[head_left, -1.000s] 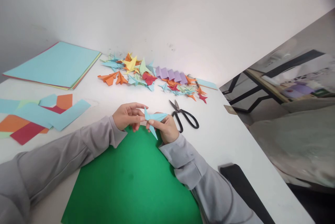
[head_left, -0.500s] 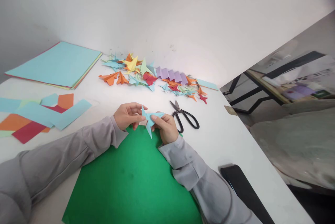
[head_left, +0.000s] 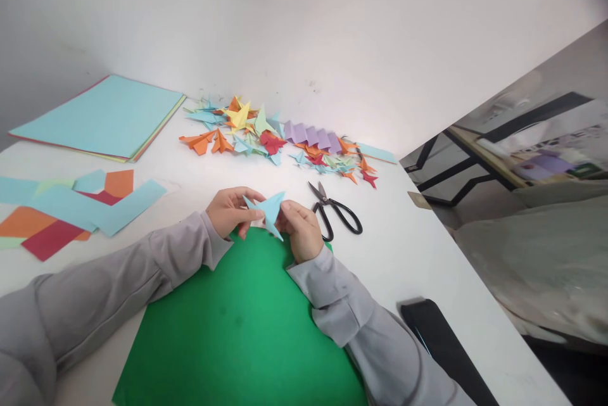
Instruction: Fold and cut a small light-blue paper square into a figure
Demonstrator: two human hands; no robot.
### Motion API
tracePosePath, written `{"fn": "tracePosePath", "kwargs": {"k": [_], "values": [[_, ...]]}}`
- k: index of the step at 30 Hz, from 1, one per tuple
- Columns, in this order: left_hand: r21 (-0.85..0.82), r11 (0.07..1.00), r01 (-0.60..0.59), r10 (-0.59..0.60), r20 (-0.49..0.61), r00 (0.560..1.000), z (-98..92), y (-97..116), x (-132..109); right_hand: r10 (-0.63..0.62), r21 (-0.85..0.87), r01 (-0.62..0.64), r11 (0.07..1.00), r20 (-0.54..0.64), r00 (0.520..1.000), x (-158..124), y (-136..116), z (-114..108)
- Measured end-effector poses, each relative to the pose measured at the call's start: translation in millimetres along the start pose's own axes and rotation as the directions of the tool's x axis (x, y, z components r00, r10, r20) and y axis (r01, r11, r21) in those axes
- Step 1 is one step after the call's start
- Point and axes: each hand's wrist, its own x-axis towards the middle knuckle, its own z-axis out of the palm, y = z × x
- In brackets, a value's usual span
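Observation:
A light-blue folded paper plane with pointed tips is held up above the far edge of a green sheet. My left hand pinches it from the left, thumb on top and fingers behind. At its right edge, my right hand has its thumb and curled fingers closed against the paper; part of these fingers is hidden behind it. Black-handled scissors lie just right of my right hand with the blades slightly apart.
Along the wall lies a pile of folded paper figures and a pleated purple strip. Coloured sheets are stacked at the back left, with cut paper pieces before them. A black phone-like object rests at the right.
The blue paper plane has turned between my hands, its points now facing other ways. My right thumb has shifted from on top of it to its right edge.

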Motion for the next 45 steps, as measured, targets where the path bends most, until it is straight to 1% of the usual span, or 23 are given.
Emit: {"fn": "tracePosePath", "kwargs": {"k": [2,5,8,12,15,18,24,28,31,34,37,41,45], "values": [[-0.070,0.997,-0.011,0.008,-0.053,0.999,-0.7,-2.1,2.5,0.007,0.054,-0.007,0.999,-0.003,1.000,1.1,-0.5,1.1],[-0.131,0.991,0.001,-0.014,-0.097,0.995,-0.4,-3.2,4.3,-0.052,0.011,0.051,0.999,0.029,0.998,0.9,-1.6,4.3],[-0.082,0.996,0.017,-0.026,-0.107,0.994,1.1,-1.9,3.0,-0.084,-0.079,0.089,0.993,0.071,0.994,-1.1,-2.2,7.1],[-0.028,0.999,0.032,-0.035,-0.120,0.992,2.5,0.8,0.4,-0.059,-0.122,0.067,0.990,0.069,0.996,-3.8,-3.7,7.2],[-0.020,0.999,0.027,-0.029,-0.090,0.996,3.0,1.9,-1.1,-0.050,-0.105,0.056,0.993,0.063,0.997,-4.9,-5.8,6.9],[-0.002,1.000,0.024,-0.024,-0.056,0.998,3.4,1.5,-2.2,-0.041,-0.127,0.049,0.991,0.066,0.997,-5.4,-7.2,7.4],[0.004,0.999,0.037,-0.037,-0.028,0.999,4.0,0.3,-2.7,-0.039,-0.109,0.046,0.993,0.067,0.997,-5.1,-6.9,5.2],[0.022,0.998,0.059,-0.059,0.005,0.998,4.6,4.3,-4.3,-0.007,-0.119,0.014,0.993,0.058,0.998,-5.5,-7.3,3.7],[0.039,0.996,0.078,-0.079,0.017,0.997,4.4,7.1,-5.1,-0.006,-0.129,0.014,0.991,0.058,0.998,-6.1,-8.5,4.5],[0.041,0.996,0.076,-0.076,0.006,0.997,3.9,7.2,-3.8,-0.009,-0.123,0.015,0.992,0.053,0.999,-6.2,-9.0,5.8],[0.023,0.998,0.065,-0.065,-0.024,0.998,3.9,5.9,-1.9,-0.030,-0.104,0.032,0.994,0.021,0.999,-6.2,-8.7,7.0],[0.051,0.996,0.071,-0.072,0.013,0.997,4.6,4.5,-3.0,-0.065,-0.120,0.067,0.991,0.018,0.998,-7.3,-8.4,7.3],[0.071,0.995,0.069,-0.068,-0.013,0.998,4.9,3.4,-4.4,-0.060,-0.153,0.060,0.986,0.007,0.998,-7.2,-6.5,5.7]]}}
